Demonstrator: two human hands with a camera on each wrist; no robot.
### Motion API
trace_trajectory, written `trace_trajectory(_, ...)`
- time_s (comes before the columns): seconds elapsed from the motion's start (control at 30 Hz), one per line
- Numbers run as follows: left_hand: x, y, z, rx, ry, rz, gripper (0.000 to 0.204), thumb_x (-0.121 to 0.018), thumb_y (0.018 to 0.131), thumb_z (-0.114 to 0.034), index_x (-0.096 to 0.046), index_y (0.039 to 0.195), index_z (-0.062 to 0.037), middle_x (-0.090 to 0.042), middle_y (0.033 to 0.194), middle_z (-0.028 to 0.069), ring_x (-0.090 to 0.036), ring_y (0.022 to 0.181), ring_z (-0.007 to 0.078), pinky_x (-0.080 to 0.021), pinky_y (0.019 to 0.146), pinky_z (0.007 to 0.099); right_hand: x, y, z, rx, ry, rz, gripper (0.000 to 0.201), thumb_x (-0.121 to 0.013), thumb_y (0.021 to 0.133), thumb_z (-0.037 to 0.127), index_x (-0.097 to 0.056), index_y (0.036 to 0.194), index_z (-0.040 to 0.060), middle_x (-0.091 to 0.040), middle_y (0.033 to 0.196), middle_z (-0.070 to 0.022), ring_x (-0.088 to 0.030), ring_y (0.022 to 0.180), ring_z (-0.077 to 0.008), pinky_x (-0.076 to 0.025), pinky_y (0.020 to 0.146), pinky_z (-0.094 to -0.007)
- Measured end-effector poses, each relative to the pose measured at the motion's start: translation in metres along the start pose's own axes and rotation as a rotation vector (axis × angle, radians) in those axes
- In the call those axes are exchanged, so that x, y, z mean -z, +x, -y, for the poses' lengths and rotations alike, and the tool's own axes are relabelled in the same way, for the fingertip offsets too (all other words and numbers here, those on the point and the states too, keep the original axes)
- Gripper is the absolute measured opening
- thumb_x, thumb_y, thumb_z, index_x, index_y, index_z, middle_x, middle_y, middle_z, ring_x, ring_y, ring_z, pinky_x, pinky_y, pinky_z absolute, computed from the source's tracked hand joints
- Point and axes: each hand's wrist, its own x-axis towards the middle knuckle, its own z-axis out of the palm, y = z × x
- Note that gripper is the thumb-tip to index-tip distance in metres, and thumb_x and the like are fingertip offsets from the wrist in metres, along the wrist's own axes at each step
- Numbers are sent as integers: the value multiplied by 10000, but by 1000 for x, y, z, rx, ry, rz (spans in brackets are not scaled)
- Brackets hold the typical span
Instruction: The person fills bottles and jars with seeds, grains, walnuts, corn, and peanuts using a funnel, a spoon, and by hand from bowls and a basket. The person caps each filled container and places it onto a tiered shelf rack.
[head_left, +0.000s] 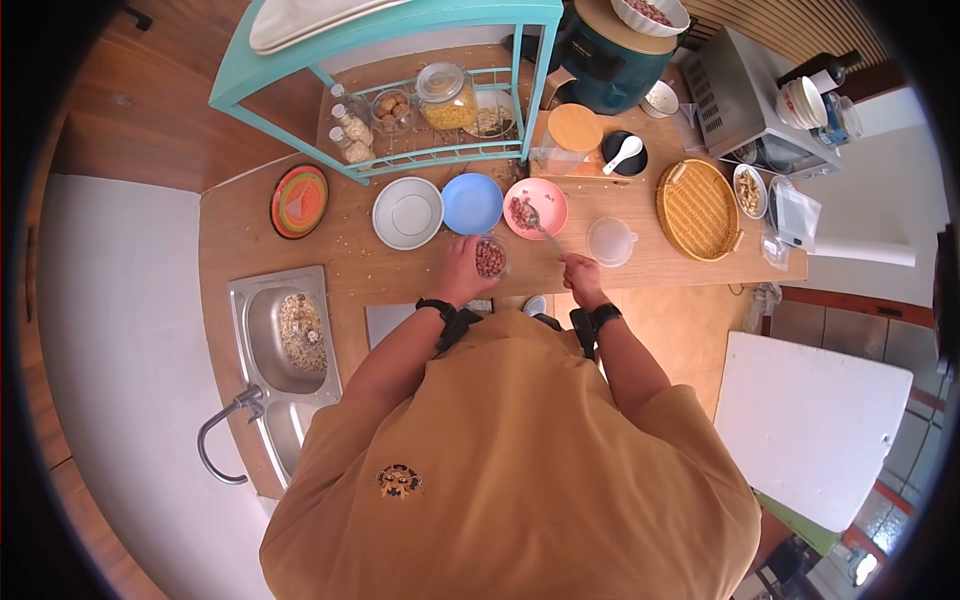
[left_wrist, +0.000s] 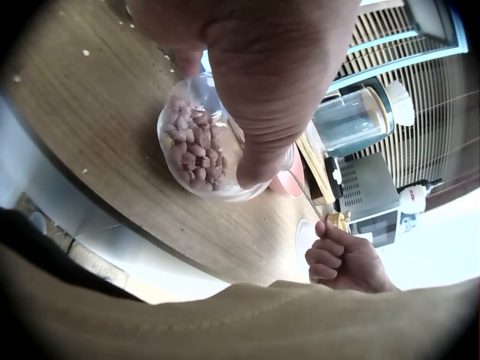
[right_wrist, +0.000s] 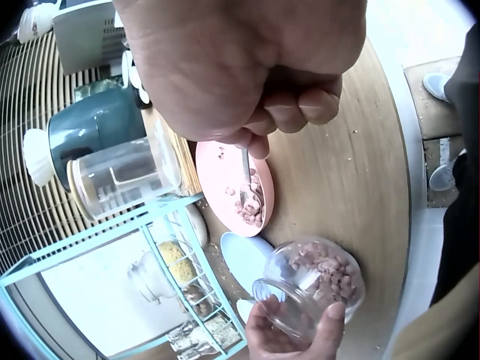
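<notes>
My left hand (head_left: 463, 272) grips a clear glass jar (left_wrist: 231, 194) of reddish-brown nuts, its thumb and fingers around the neck; the right wrist view shows the jar (right_wrist: 281, 322) tilted on its side, mouth towards the plates. My right hand (head_left: 583, 279) pinches the handle of a metal spoon (head_left: 549, 238). The spoon's bowl lies among a small heap of nuts on the pink plate (right_wrist: 217, 196). Left of the pink plate is a blue plate (head_left: 472, 204), then a white bowl (head_left: 408, 213).
A clear lid (head_left: 611, 242) and a wicker basket (head_left: 698, 210) lie to the right. Behind the plates stand a turquoise rack (head_left: 385, 32) and a clear container with a wooden lid (head_left: 575, 128). A sink (head_left: 283, 335) is at the left, a colourful plate (head_left: 299, 201) above it.
</notes>
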Motion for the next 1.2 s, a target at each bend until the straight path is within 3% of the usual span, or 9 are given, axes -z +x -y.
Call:
trace_trajectory(0.57,2,-1,-1,-22,-30,-26,865,-836,572,-219,-403,1292,-13,-453,1286,185,-415,1207,364,-363,1042,438,-7,-63,44,160,-371,187,211,-597,928,167,-687,849,-7,-463,526,47,-381,472,-39,-315,433,-232)
trace_trajectory(0.63,0,-1,1,-19,-29,-28,862,-835,574,-220,-405,1291,-13,-455,1283,187,-416,1206,365,-362,1045,437,-15,-65,35,488,-622,175,195,-612,916,157,-691,876,-16,-484,527,21,-432,536,-56,-382,486,-282)
trace_trajectory(0.67,-1,-1,1,-17,-28,-29,858,-834,575,-221,-408,1290,-13,-456,1281,188,-417,1204,366,-361,1047,436,-20,-71,37,594,-710,164,162,-615,895,125,-666,834,-16,-538,557,-62,-526,552,-150,-432,538,-345)
trace_trajectory(0.7,-1,-1,1,-16,-28,-29,858,-834,575,-221,-408,1290,-13,-456,1281,188,-417,1204,366,-361,1047,436,-25,-75,40,593,-710,164,162,-615,895,125,-666,834,-16,-538,557,-62,-526,552,-150,-432,538,-345)
trace_trajectory(0.77,-1,-1,1,-11,-20,-30,855,-833,576,-224,-411,1290,-15,-456,1279,188,-416,1205,367,-359,1046,438,-34,-83,50,898,-986,199,140,-597,880,90,-634,778,1,-548,613,-146,-568,573,-279,-443,547,-377)
trace_trajectory(0.83,-2,-1,2,-5,-17,-30,857,-832,574,-225,-411,1291,-17,-456,1281,187,-415,1205,366,-359,1045,439,-38,-89,57,928,-1079,226,128,-584,872,75,-603,763,10,-552,651,-173,-555,618,-372,-450,556,-416)
trace_trajectory(1.03,0,0,0,-4,-17,-22,871,-839,577,-234,-407,1300,-12,-458,1290,180,-417,1207,360,-357,1045,434,-17,-59,50,1020,-1075,-62,136,-594,879,101,-616,767,28,-569,659,-165,-564,607,-366,-451,544,-432)
trace_trajectory(1.1,0,-1,-2,-14,-19,-39,857,-828,575,-226,-410,1295,-24,-464,1280,175,-422,1194,364,-362,1038,441,-3,-36,46,963,-991,-332,190,-598,881,121,-607,720,22,-595,669,-181,-577,596,-378,-452,529,-440)
trace_trajectory(1.2,3,-1,-2,1,-34,-21,857,-829,574,-223,-411,1295,-24,-464,1283,176,-424,1195,366,-363,1037,439,8,-18,43,849,-975,-451,247,-581,889,167,-606,690,23,-587,643,-201,-580,588,-398,-452,521,-449)
